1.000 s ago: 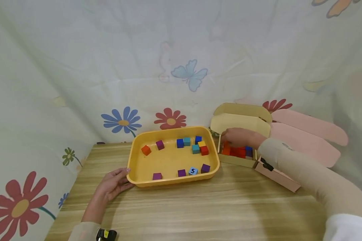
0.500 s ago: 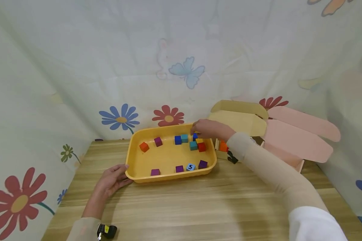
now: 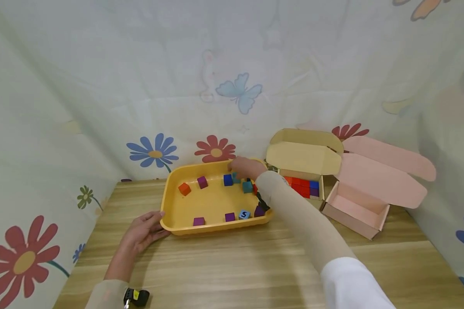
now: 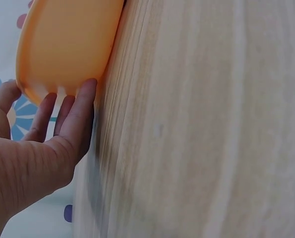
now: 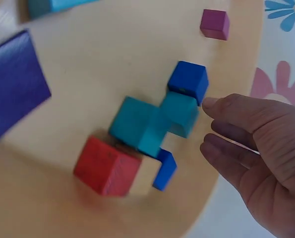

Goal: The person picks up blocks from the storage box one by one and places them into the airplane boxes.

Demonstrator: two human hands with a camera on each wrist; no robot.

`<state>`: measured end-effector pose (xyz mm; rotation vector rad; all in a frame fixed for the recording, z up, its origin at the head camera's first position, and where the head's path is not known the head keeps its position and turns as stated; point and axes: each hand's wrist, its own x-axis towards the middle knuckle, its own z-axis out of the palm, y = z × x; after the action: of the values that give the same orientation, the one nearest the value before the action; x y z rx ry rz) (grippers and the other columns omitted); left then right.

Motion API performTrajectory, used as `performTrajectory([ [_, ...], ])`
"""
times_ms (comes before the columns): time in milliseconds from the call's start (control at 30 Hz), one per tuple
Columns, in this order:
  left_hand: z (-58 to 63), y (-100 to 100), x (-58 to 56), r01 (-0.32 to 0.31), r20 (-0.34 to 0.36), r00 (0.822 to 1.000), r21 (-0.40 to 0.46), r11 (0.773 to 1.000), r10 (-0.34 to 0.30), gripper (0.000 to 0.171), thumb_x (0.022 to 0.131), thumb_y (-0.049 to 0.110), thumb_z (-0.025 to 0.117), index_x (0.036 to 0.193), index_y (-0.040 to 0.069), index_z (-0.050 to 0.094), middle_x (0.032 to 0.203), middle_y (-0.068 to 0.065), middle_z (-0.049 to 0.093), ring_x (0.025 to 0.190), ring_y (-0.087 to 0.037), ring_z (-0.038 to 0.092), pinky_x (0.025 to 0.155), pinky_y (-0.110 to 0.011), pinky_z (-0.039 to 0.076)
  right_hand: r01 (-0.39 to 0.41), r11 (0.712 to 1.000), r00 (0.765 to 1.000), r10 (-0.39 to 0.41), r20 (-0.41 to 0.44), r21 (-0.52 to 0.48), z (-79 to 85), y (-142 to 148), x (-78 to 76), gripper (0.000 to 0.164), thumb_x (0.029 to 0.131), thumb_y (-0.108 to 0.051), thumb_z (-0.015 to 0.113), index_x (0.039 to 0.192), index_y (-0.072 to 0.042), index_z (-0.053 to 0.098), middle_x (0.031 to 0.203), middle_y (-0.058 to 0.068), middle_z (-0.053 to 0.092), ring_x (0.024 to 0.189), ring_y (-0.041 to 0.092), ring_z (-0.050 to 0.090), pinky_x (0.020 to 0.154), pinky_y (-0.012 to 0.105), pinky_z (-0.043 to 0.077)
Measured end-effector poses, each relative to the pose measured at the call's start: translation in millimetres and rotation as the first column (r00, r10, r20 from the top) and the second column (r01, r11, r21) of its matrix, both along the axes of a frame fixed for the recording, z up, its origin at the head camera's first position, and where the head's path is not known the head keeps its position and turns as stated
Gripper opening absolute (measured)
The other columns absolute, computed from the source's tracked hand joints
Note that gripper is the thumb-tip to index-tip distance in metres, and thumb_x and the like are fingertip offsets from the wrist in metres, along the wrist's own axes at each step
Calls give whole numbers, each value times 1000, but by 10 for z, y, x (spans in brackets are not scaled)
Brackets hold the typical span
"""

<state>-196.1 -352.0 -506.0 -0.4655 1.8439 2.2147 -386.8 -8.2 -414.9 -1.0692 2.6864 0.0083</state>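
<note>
**Right hand [image 5: 266,144] spread by teal cube [image 5: 181,114]**

My head view barely shows its fingertips; the right wrist view shows thumb and fingers apart, beside the blue cube [image 5: 188,79] in the yellow tray [image 3: 212,204]. The left hand [image 4: 40,153] grips the tray's end (thumb at the rim).

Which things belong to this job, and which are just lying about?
Likely the job:
yellow tray, left hand holding its edge
loose cubes, right hand near them
yellow box with more cubes

Apparently just there:
pink box, untouched
flowered backdrop

The tray [image 3: 216,204] is yellow; its cubes [image 3: 247,187] include red, teal and purple ones; the backdrop [image 3: 158,107] is flowered.
</note>
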Motion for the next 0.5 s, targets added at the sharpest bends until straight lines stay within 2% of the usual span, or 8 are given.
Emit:
performTrajectory([
  [100, -5, -13, 1, 20, -4, 1000, 2, 1000, -20, 58, 101, 29, 66, 145, -3, 47, 123, -10, 66, 107, -22, 69, 101, -51, 53, 56, 998, 998, -55, 32, -25, -79, -59, -4, 35, 97, -13, 71, 132, -11, 66, 124, 5, 67, 105, 21, 58, 95, 31, 54],
  [167, -2, -12, 5, 8, 0, 1000, -1, 1000, -8, 56, 100, 29, 67, 143, -2, 49, 121, -10, 67, 106, -22, 70, 99, -51, 54, 85, 996, 996, -83, 40, -39, -117, -105, -6, 23, 96, -14, 72, 119, -12, 70, 107, 2, 68, 93, 20, 58, 85, 29, 54],
  [233, 1, -15, 10, 8, -1, 1000, -2, 1000, -8, 55, 100, 29, 67, 143, -2, 49, 120, -10, 67, 105, -23, 70, 99, -51, 54, 97, 994, 995, -96, 28, -42, -136, -155, -7, 6, 96, -13, 73, 101, -11, 70, 88, 1, 62, 81, 19, 55, 74, 26, 50],
  [267, 2, -12, 10, 2, 3, 1000, -3, 1000, -2, 55, 100, 28, 68, 142, -2, 50, 119, -10, 68, 105, -23, 70, 98, -51, 55, 94, 995, 996, -94, 9, -42, -142, -180, -9, 7, 96, -11, 73, 92, -11, 67, 81, 0, 56, 76, 18, 53, 70, 26, 47],
  [333, 7, -14, 11, 1, 4, 1000, 0, 1000, -1, 53, 100, 27, 68, 141, -2, 51, 119, -10, 68, 104, -23, 70, 98, -52, 55, 91, 995, 995, -93, -38, -32, -161, -223, -23, 22, 96, -7, 71, 78, -12, 58, 73, 0, 46, 70, 18, 47, 64, 25, 41],
  [400, 8, -10, 16, -3, 5, 1000, 8, 1000, 3, 51, 100, 27, 68, 140, -1, 52, 119, -10, 68, 104, -24, 71, 98, -52, 55, 83, 996, 992, -85, -93, -17, -169, -255, -32, 32, 96, -5, 70, 71, -13, 51, 70, 0, 41, 68, 17, 44, 63, 24, 38],
  [500, 8, -11, 15, -2, 6, 1000, 14, 1000, 2, 52, 100, 27, 68, 140, -1, 52, 120, -10, 68, 105, -24, 70, 99, -52, 54, 78, 997, 986, -78, -146, -8, -190, -289, -54, 39, 95, -2, 69, 65, -14, 46, 70, 0, 41, 68, 18, 43, 61, 24, 35],
])
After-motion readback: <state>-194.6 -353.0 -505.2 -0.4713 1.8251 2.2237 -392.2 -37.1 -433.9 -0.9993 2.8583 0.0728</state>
